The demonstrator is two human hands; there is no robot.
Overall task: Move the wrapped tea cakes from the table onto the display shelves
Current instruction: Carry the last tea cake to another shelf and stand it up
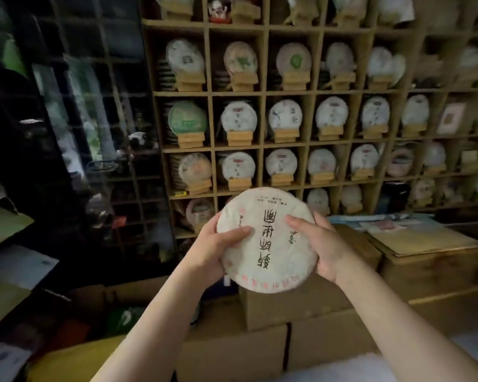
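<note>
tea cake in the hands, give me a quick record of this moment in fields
item held: wrapped tea cake, round, white paper with dark characters
left hand: grip on the left edge, thumb across the face
right hand: grip on the right edge, thumb on the face
position: raised in front of the display shelves, not yet in a compartment
shelves: most visible compartments hold cakes on wooden stands
below: cardboard boxes

Two bare forearms are showing, and no sleeves are coming into frame.

The left hand (214,248) and right hand (319,248) are wearing nothing: no gloves, no rings, no watch or band at either wrist. The fingers (297,220) are showing short, plain nails; both arms are running uncovered right to the bottom edge.
</note>
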